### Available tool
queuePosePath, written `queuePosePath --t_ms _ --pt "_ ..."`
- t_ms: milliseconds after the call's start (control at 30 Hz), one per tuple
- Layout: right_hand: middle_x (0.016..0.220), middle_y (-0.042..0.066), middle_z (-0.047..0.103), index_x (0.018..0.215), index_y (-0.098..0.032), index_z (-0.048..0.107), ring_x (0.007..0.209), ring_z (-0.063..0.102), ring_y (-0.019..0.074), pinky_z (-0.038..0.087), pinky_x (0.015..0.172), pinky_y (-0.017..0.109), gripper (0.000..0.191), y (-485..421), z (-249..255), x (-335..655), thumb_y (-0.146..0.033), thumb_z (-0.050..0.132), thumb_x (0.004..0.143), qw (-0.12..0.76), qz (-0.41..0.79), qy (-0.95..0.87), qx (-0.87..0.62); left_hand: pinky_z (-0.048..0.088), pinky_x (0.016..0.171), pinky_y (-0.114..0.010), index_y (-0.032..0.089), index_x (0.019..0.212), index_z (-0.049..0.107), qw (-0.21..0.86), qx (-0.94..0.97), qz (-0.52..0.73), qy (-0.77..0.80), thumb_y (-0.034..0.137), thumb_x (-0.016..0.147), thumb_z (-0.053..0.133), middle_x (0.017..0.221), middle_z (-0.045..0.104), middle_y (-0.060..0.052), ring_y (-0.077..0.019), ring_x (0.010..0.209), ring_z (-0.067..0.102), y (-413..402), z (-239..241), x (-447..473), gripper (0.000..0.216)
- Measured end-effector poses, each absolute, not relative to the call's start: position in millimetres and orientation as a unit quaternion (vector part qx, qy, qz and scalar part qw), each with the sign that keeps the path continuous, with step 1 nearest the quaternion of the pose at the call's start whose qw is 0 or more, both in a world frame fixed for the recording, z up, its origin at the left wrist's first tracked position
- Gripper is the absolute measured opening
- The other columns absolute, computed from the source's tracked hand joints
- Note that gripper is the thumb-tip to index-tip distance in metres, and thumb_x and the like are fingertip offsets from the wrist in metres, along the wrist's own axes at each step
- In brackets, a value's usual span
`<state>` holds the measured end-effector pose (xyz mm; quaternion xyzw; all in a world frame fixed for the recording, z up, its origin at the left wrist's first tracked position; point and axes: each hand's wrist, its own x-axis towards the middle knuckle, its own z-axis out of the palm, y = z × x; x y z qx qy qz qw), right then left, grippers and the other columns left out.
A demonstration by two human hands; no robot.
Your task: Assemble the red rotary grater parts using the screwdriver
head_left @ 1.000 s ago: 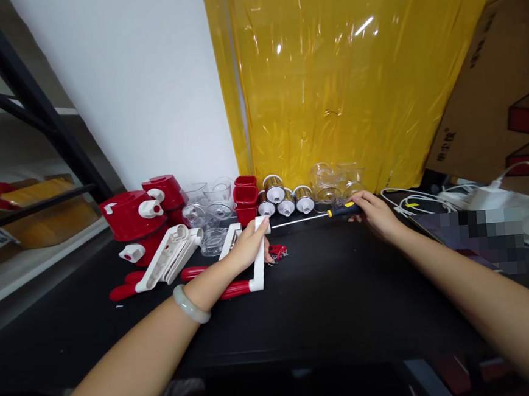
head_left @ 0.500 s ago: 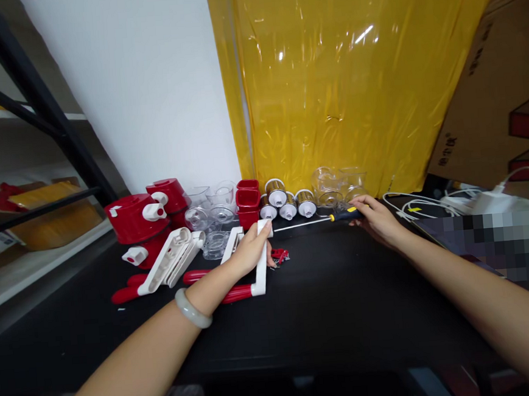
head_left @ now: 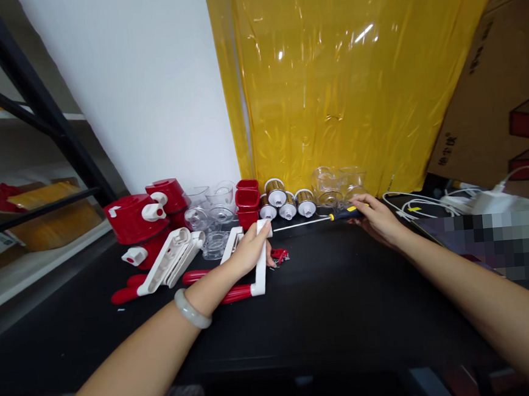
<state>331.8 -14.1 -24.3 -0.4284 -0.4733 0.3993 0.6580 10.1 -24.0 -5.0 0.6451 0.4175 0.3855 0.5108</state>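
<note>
My left hand [head_left: 250,248] is closed around a white crank handle [head_left: 260,270] with a red grip, held over the black table. My right hand [head_left: 373,217] grips the black and yellow handle of a screwdriver [head_left: 344,214]. Its long shaft runs left, and the tip reaches the white end of the crank; whether it sits in a screw there I cannot tell. Just behind my left hand lies a small red part with metal bits [head_left: 279,256]. More white cranks with red grips [head_left: 171,263] lie to the left.
Red grater bodies with white knobs [head_left: 133,217] stand at the left. Along the back are clear plastic parts [head_left: 221,201], red square pushers [head_left: 247,199] and several metal grating drums [head_left: 287,207]. White cables [head_left: 423,205] and a charger [head_left: 491,201] lie at the right, near a cardboard box [head_left: 495,100].
</note>
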Motion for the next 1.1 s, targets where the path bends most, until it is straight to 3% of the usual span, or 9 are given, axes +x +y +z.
queuePosePath --t_ms 767,1100 --pt "0.09 0.0 0.061 0.081 -0.024 0.066 0.075 0.058 0.0138 0.053 0.063 0.027 0.036 -14.0 -22.9 338.3 -0.052 0.081 0.063 0.638 0.409 -0.51 -0.407 0.048 0.041 -0.022 0.023 0.092 0.037 0.518 0.626 0.399 0.425 0.073 0.082 0.05 0.05 0.052 0.009 -0.0147 0.04 0.06 -26.2 -2.7 10.7 0.052" --pt "0.09 -0.001 0.063 0.092 -0.028 0.067 0.082 0.062 0.0152 0.054 0.078 0.034 0.034 -26.7 -10.7 337.2 -0.034 0.083 0.063 0.624 0.474 -0.501 -0.368 0.047 0.04 -0.022 0.023 0.093 0.037 0.513 0.628 0.402 0.426 0.072 0.083 0.047 0.047 0.051 0.009 -0.0151 0.038 0.059 -25.7 -1.7 11.4 0.052"
